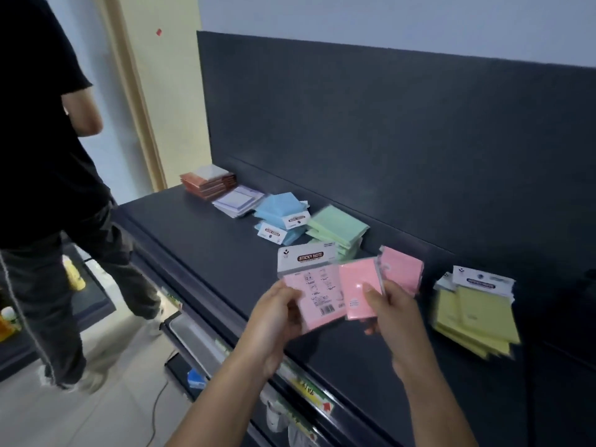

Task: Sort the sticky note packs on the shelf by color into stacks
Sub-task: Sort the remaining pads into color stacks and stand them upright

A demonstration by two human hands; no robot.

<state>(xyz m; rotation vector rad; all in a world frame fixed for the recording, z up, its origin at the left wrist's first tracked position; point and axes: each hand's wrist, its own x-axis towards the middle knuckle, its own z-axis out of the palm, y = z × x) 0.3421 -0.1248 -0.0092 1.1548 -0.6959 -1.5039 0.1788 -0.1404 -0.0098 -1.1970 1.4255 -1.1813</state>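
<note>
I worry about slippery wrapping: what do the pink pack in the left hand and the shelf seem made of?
The pink pack in the left hand looks like paper, probably film-wrapped, under a printed card header; blur leaves the film uncertain. The shelf looks dark and matte, painted metal or laminate, with only dull reflections.
</note>
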